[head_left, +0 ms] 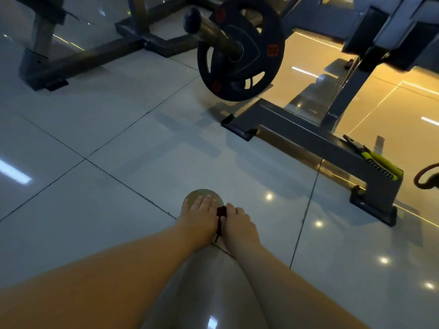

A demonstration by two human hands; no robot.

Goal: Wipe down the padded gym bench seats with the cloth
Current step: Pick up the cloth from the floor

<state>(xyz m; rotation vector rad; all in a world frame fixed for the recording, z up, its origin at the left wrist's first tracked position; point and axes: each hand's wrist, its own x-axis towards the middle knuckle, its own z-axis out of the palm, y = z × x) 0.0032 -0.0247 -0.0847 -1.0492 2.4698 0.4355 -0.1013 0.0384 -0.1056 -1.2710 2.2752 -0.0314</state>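
Observation:
Both my bare forearms reach down to the glossy tiled floor. My left hand point(199, 214) rests with straight fingers on a round tan disc point(197, 194) that lies on the floor. My right hand point(240, 226) sits right beside it with curled fingers and pinches a small dark red piece point(222, 212); a thin dark cord hangs from the piece between the two hands. I cannot tell whether that piece is cloth. Dark boxy parts of a gym machine point(370, 27) show at the top right.
A barbell with a black weight plate point(240, 51) juts out above the floor ahead. A grey steel base frame point(308, 141) runs along the right, with a green-handled tool point(377, 162) on it. Another rack base point(83, 58) lies at the far left.

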